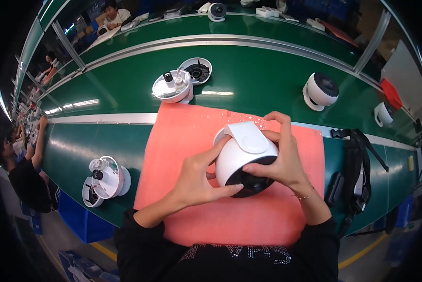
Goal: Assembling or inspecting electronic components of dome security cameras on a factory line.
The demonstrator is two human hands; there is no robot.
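Note:
Both my hands grip a white ball-shaped camera (227,160) with a black front and a flat white bracket arm over its top. It is tilted, its black face turned down toward me, above a pink foam mat (173,136). My left hand (201,174) clasps its left side, the thumb on the black face. On the opposite side my right hand (284,157) has its thumb at the edge of that face and its fingers around the back. Some fingertips are hidden behind the ball.
Opened camera housings lie beyond the mat (173,89) and at its left (112,176). A closed white camera (320,90) stands at the far right, another (384,114) beyond it. A black strap (356,169) lies right of the mat. A co-worker (25,174) is at the left.

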